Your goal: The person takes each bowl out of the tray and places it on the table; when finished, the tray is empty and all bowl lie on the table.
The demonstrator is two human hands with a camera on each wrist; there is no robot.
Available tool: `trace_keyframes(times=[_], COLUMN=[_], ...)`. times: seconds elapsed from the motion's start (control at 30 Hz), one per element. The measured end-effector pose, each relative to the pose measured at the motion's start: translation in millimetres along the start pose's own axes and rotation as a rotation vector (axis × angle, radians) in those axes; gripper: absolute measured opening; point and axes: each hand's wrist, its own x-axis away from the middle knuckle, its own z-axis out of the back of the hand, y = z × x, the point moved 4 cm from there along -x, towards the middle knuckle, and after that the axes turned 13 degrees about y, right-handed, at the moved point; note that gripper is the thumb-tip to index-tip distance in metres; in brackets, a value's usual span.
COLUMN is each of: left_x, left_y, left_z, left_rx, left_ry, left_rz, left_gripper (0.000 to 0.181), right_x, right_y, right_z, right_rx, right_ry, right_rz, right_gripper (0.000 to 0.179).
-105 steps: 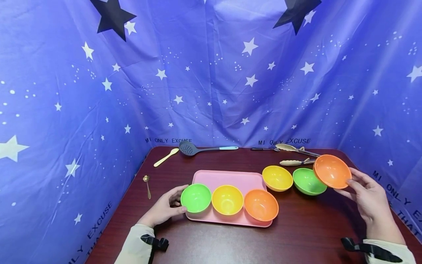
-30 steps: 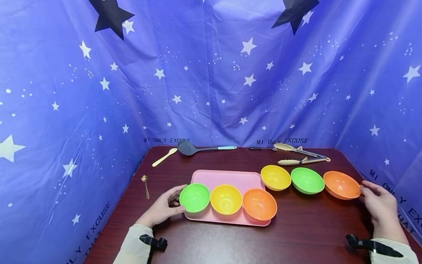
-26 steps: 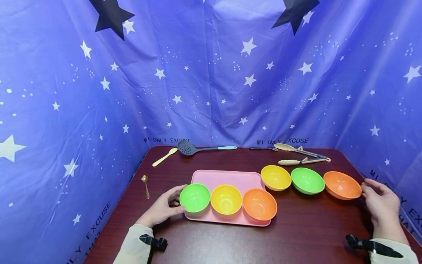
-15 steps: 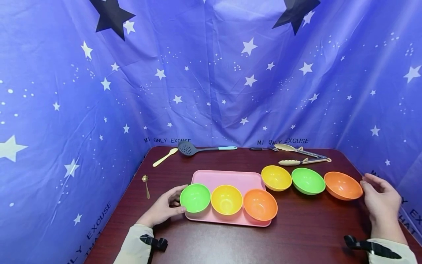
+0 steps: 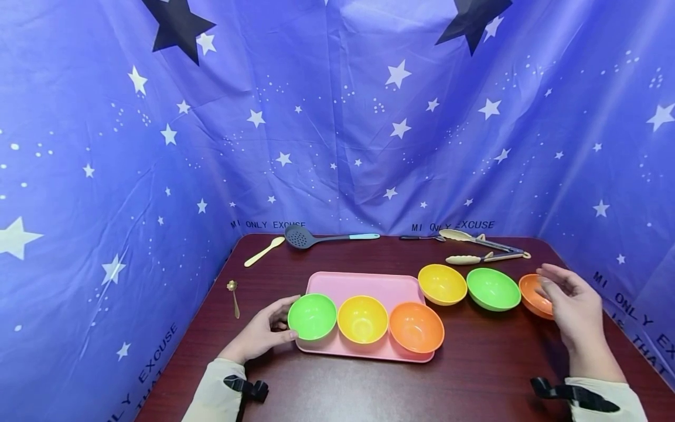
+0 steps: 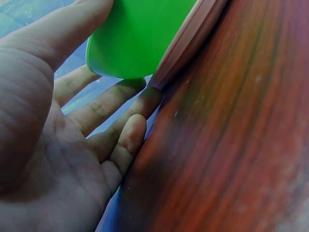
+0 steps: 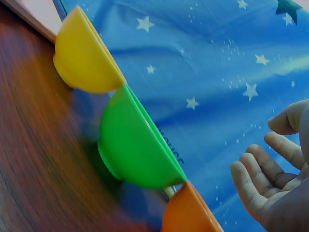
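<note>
A green bowl [image 5: 312,316], a yellow bowl [image 5: 362,319] and an orange bowl [image 5: 416,328] stand in a row on the pink tray [image 5: 364,284]. My left hand [image 5: 266,329] holds the green bowl at its left side, thumb in front and fingers round behind; the left wrist view shows the fingers by the bowl wall and tray edge. A second row to the right has a yellow bowl [image 7: 87,55], a green bowl [image 7: 137,140] and an orange bowl [image 5: 535,296]. Over this orange bowl, partly hiding it, hovers my right hand [image 5: 575,308], fingers loose and holding nothing.
Along the table's back lie a cream spoon [image 5: 265,252], a dark slotted skimmer [image 5: 300,237], a thin dark utensil [image 5: 422,238] and cream-tipped tongs [image 5: 506,252]. A small gold spoon [image 5: 234,298] lies at left. Starry blue cloth [image 5: 337,117] surrounds the table.
My right hand set the right-hand orange bowl down beside the green one, let go of it, drew off to the right, then moved back left over it. The left hand has stayed put.
</note>
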Motion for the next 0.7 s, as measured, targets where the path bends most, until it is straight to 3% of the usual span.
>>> trace_keyframes(times=[0.13,0.4,0.7], left_x=[0.1,0.2,-0.1], left_y=[0.3,-0.5,-0.8], left_z=[-0.4,-0.7,-0.7], left_rx=[0.0,0.004,0.006], left_ry=[0.001,0.001,0.003], left_rz=[-0.005,0.005,0.009], left_gripper=[0.078,0.078,0.078], right_x=[5.0,17.7,33.4], right_y=[-0.5,-0.8,1.3], right_z=[-12.5,-36.9,-62.6], right_rx=[-0.08,-0.109,0.018], right_ry=[-0.072,-0.201,-0.295], right_rz=[0.013,0.034,0.097], right_gripper=[0.03,0.031,0.031])
